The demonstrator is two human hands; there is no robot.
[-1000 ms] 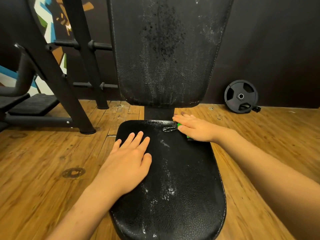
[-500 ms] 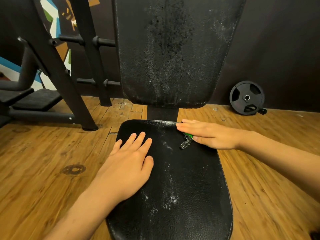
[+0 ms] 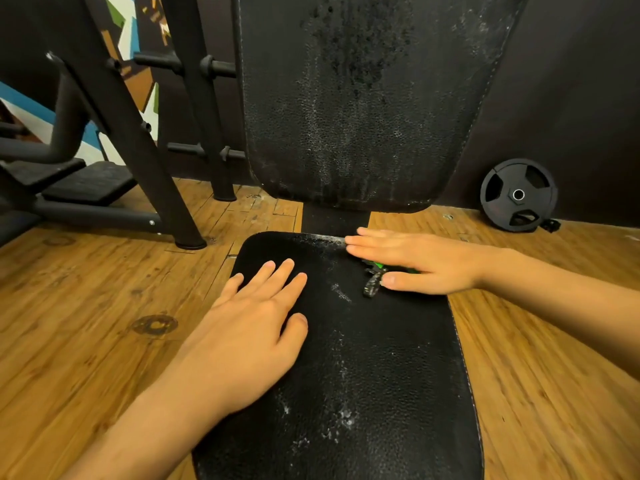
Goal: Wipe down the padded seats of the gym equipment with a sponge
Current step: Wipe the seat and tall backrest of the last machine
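A black padded seat (image 3: 374,368) fills the lower middle, with white specks on its surface. An upright black backrest pad (image 3: 363,98) rises behind it, streaked with pale residue. My left hand (image 3: 256,320) lies flat on the seat's left part, fingers straight. My right hand (image 3: 419,261) presses flat on a green sponge (image 3: 375,268) at the seat's far right edge; only a green sliver and a dark frayed corner stick out from under the fingers.
A wooden floor (image 3: 86,306) surrounds the bench. A black machine frame (image 3: 138,133) with pegs stands at the left, with black foot pads (image 3: 90,183) beside it. A black weight plate (image 3: 518,195) leans on the dark wall at the right.
My right hand has slid the sponge a little back from the seat's far edge, and the frayed corner now shows below the fingers. My left hand stays in place.
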